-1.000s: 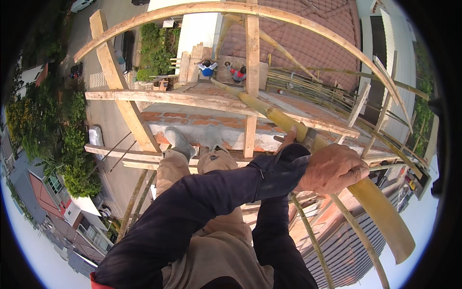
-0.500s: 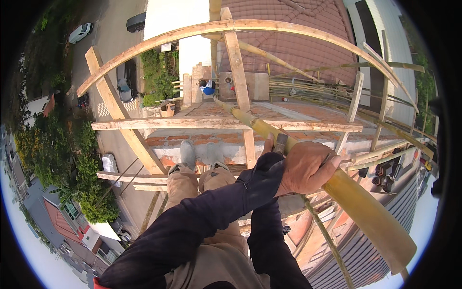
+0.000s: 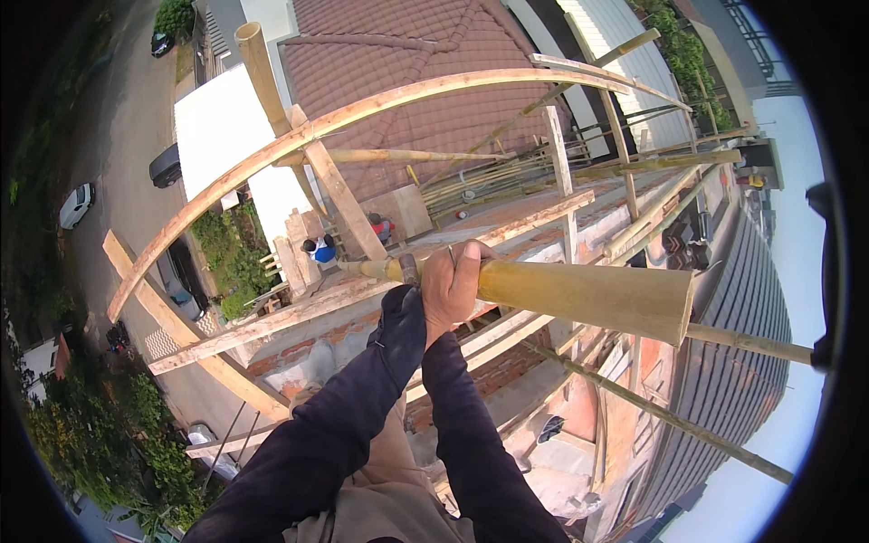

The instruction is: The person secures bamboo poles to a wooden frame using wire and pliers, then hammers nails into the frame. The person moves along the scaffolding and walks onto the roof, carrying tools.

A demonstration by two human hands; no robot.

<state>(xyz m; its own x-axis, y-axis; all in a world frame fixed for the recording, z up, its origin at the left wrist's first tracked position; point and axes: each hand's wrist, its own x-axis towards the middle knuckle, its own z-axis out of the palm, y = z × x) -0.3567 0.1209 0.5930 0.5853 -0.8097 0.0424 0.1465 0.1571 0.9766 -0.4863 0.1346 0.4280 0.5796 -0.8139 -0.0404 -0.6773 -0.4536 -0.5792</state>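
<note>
A thick yellow bamboo pole (image 3: 588, 294) runs nearly level across my view, its cut end at the right. My left hand (image 3: 448, 285) is closed around it, thumb uppermost. A dark metal piece like a hammer head (image 3: 410, 270) lies against the pole just left of that hand. My right forearm (image 3: 471, 434) comes up beside the left one. The right hand is hidden behind my left wrist and cuff, so its hold does not show. Both sleeves are dark.
I am high up among nailed timbers: a long curved batten (image 3: 380, 101), a slanting rail (image 3: 272, 324) and posts. A brick wall top (image 3: 281, 360) runs by my feet. Below are two people, one in blue (image 3: 319, 249), one in red (image 3: 384, 228), and parked cars. A thin bamboo pole (image 3: 670, 416) slants at the right.
My view has turned, and the bamboo pole has swung from a steep slant to nearly level. Both arms have shifted left in view. The right-hand fingertip seen earlier is now covered.
</note>
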